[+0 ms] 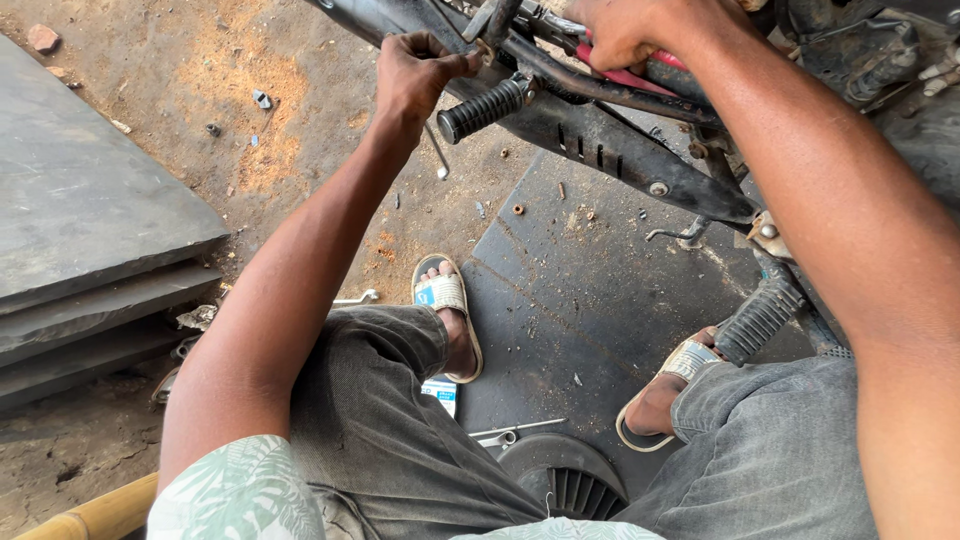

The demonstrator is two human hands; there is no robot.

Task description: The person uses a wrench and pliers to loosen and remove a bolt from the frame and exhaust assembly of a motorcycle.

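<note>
My left hand (415, 70) is closed on a thin metal tool (437, 150) whose shaft hangs down below the fist, right beside the ribbed black footpeg (483, 110) of a motorcycle. My right hand (620, 30) grips a red-handled tool (625, 75) against the black frame tube (600, 140) near the top edge; the tool's tip is hidden. A second ribbed footpeg (758, 320) sticks out lower right, next to my right foot in a sandal (665, 385).
Stacked grey slabs (90, 230) lie at left. A dark mat (590, 300) covers the ground under the frame. A spanner (355, 298) lies by my left foot, another spanner (510, 432) near a round black finned part (565, 480). Small bolts scatter over the dirt.
</note>
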